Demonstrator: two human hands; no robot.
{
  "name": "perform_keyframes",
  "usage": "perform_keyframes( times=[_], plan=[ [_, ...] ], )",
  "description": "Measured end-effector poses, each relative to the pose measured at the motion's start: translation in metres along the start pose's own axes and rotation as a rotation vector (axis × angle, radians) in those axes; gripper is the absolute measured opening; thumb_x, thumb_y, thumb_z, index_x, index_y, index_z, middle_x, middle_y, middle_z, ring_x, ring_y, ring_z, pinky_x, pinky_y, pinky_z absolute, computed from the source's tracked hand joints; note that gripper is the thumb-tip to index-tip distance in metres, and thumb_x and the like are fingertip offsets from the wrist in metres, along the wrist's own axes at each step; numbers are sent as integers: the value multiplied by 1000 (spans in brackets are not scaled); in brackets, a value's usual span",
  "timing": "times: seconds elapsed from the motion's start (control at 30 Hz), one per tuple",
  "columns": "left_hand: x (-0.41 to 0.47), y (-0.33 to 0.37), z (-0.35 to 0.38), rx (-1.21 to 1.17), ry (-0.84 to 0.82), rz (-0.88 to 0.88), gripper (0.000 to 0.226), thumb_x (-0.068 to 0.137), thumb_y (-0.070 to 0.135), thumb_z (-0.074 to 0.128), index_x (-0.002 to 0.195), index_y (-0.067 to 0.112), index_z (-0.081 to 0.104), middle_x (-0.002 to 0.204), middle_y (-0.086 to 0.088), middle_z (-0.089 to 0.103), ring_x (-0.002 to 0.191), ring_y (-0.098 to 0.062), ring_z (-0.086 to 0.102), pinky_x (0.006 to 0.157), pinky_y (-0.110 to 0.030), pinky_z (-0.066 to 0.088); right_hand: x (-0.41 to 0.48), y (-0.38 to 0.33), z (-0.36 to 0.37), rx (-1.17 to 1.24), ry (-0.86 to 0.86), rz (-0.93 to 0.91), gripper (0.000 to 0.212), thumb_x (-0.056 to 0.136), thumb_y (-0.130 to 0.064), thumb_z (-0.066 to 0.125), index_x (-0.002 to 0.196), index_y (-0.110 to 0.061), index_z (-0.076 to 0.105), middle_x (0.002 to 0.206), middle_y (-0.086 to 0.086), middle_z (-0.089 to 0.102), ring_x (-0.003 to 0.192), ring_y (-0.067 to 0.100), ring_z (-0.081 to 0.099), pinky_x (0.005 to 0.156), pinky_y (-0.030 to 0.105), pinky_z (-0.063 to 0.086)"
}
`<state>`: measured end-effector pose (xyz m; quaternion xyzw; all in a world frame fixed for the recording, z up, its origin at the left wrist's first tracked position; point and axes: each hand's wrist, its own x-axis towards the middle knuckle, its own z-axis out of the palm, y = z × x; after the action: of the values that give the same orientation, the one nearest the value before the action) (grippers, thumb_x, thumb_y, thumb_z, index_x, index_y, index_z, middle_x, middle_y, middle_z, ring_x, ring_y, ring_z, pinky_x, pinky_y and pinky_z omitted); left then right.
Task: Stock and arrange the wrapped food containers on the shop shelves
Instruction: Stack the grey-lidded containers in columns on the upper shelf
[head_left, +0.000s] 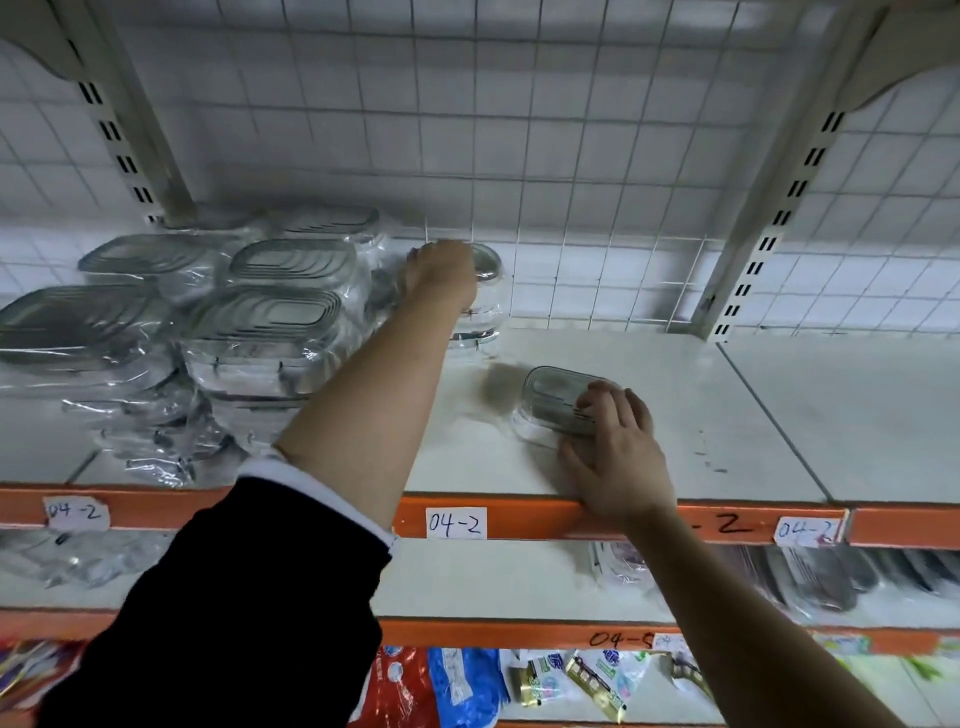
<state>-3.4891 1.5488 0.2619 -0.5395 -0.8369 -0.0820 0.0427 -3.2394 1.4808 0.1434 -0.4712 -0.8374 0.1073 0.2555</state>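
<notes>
Several clear wrapped containers with grey lids (270, 312) are stacked on the left part of the white top shelf (675, 415). My left hand (441, 270) reaches to the back and rests on top of a small stack of containers (485, 296) by the wire grid, fingers curled over the top one. A single small wrapped container (550, 400) lies on the shelf's middle. My right hand (618, 452) grips its near end, fingers on the lid and thumb at its side.
A wire grid back panel (571, 208) and slotted uprights (769, 228) bound the shelf. The orange shelf edge (519, 519) carries paper labels. The shelf below holds more wrapped containers (810, 577); coloured packets (467, 686) lie lower still.
</notes>
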Motion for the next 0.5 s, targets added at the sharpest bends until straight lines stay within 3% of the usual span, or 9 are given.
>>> perform_keyframes(
  times=[0.1, 0.27, 0.4, 0.5],
  plan=[
    [8, -3, 8, -94, 106, -85, 42, 100, 10, 36, 138, 18, 51, 140, -12, 45, 129, -30, 43, 98, -42, 46, -1, 0, 1, 9, 4, -5, 51, 87, -34, 62, 133, -18, 47, 144, -1, 40, 139, 35, 26, 99, 48, 45],
    [-2, 4, 18, -128, 213, -66, 38, 98, 11, 43, 135, 14, 53, 140, -12, 42, 130, -30, 37, 106, -38, 35, 3, 4, 2, -18, 2, -13, 47, 91, -36, 61, 131, -14, 54, 143, 8, 43, 138, 35, 33, 118, 46, 21],
    [-30, -2, 29, -109, 221, 4, 54, 92, 4, 47, 143, 19, 41, 146, -11, 32, 134, -34, 30, 105, -45, 40, 3, 4, 1, 59, 21, 18, 41, 90, -34, 64, 125, -13, 58, 145, 11, 44, 136, 35, 36, 115, 48, 28],
    [-58, -6, 37, -114, 250, 89, 58, 93, 10, 49, 148, 16, 33, 151, -12, 28, 135, -33, 31, 110, -41, 33, 2, 3, 1, 86, 17, 44, 41, 89, -36, 64, 123, -16, 57, 146, 7, 42, 132, 35, 38, 106, 46, 38]
  ],
)
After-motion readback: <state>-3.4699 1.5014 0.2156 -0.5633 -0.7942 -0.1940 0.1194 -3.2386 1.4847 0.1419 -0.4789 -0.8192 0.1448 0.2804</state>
